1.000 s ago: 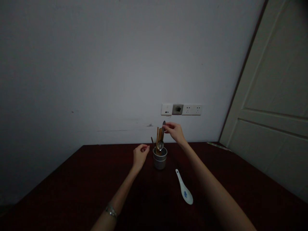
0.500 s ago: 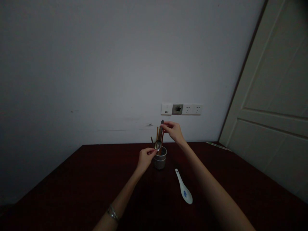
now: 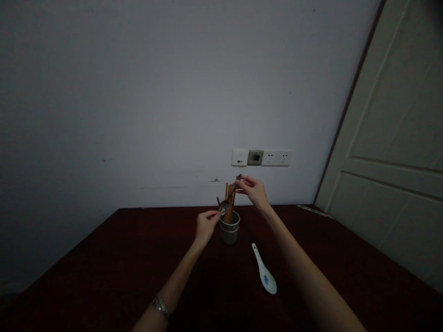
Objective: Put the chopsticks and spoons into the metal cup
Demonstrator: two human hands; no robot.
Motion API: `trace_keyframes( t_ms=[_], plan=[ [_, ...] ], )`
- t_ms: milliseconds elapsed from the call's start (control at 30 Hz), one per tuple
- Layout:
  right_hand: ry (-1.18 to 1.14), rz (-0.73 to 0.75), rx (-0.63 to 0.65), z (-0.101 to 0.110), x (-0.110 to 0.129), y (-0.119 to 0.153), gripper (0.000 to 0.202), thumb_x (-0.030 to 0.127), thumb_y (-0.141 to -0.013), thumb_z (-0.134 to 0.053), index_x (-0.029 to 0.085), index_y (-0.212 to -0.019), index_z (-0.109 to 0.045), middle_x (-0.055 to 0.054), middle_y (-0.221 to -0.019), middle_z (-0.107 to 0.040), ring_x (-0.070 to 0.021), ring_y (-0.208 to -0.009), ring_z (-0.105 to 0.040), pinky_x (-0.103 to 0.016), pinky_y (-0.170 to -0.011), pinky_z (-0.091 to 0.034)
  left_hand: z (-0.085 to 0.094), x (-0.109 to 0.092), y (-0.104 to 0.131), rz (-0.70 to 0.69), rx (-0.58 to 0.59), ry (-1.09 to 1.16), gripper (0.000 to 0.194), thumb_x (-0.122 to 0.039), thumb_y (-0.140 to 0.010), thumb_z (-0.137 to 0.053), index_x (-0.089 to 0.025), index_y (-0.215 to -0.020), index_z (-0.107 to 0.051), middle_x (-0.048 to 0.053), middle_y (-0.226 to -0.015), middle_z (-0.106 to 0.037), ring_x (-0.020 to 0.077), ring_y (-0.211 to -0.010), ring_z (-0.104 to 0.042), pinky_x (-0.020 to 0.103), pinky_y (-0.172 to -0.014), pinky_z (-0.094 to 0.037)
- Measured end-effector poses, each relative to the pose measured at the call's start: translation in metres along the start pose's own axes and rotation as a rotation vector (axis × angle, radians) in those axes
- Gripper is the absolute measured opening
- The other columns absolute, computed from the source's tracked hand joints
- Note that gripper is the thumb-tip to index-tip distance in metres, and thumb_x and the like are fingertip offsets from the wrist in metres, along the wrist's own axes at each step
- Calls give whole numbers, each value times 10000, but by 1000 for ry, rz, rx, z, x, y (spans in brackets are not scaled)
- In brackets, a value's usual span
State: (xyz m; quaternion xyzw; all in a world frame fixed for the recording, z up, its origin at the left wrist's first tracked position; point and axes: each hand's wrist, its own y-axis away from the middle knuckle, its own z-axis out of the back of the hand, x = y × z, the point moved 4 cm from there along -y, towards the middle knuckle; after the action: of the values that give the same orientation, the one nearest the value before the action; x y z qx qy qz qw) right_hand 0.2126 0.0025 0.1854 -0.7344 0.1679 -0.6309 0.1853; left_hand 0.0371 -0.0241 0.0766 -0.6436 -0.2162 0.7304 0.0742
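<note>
A metal spoon (image 3: 224, 207) is tilted in front of several wooden chopsticks (image 3: 230, 203), its bowl low on the left and its handle rising to the right. My left hand (image 3: 206, 226) pinches the edge of the spoon's bowl. The top of the handle is between the fingertips of my right hand (image 3: 252, 190). Below them a grey metal cup (image 3: 230, 235) stands upright and holds the chopsticks. A thin dark handle leans out at the cup's left side.
A white ceramic spoon (image 3: 266, 272) with a blue mark lies on the dark red table (image 3: 138, 267), right of the cup. Behind are a wall with sockets (image 3: 276, 158) and a pale door (image 3: 391, 157) at the right.
The metal spoon has gone from nearly upright to a slant. My right hand has moved a little to the right with the handle, my left hand slightly to the left with the bowl.
</note>
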Motion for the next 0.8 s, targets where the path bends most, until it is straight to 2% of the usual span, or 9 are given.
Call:
trace_keyframes(
  t_ms=[133, 267, 400, 567, 667, 800],
  plan=[
    [-14, -43, -5, 13, -1, 12, 316, 355, -575, -722, 146, -801, -654, -43, -747, -689, -173, -696, -651, -306, -644, -546, 19, -10, -22, -61, -114, -10, 212, -316, -670, -600, -129, -712, -688, 44, -679, -678, 162, -656, -598, 251, -626, -445],
    [-9, -130, 0, 28, -15, 26, 333, 333, -544, -750, 137, -797, -658, -47, -713, -692, -188, -683, -659, -322, -655, -545, 28, -32, -61, -163, -164, -47, 236, -352, -684, -586, -135, -722, -671, 33, -674, -656, 143, -646, -571, 229, -593, -429],
    [-1, -189, -23, 45, -37, 37, 338, 339, -546, -749, 144, -808, -665, -54, -740, -699, -202, -721, -661, -325, -652, -550, 19, -63, -96, -317, -72, -160, 211, -330, -695, -579, -141, -720, -669, 27, -699, -656, 130, -656, -550, 229, -637, -425],
    [22, -254, -125, 67, -63, 48, 324, 351, -575, -730, 153, -821, -657, -71, -736, -697, -216, -731, -665, -328, -631, -556, 6, -94, -119, -454, 68, -336, 188, -304, -717, -581, -141, -732, -672, 32, -724, -656, 125, -645, -531, 234, -638, -416],
    [87, -255, -73, 70, -78, 52, 384, 334, -559, -742, 151, -883, -644, -87, -815, -693, -231, -783, -657, -362, -684, -546, -1, -106, -124, -548, 147, -460, 164, -271, -738, -582, -137, -740, -676, 36, -726, -640, 120, -648, -517, 233, -637, -403],
    [196, -262, 85, 58, -96, 56, 595, 301, -519, -773, 166, -1067, -586, -144, -1117, -601, -260, -977, -598, -409, -834, -484, -10, -114, -122, -650, 248, -613, 158, -252, -768, -570, -141, -756, -682, 36, -740, -612, 117, -669, -506, 234, -659, -393]
  ],
)
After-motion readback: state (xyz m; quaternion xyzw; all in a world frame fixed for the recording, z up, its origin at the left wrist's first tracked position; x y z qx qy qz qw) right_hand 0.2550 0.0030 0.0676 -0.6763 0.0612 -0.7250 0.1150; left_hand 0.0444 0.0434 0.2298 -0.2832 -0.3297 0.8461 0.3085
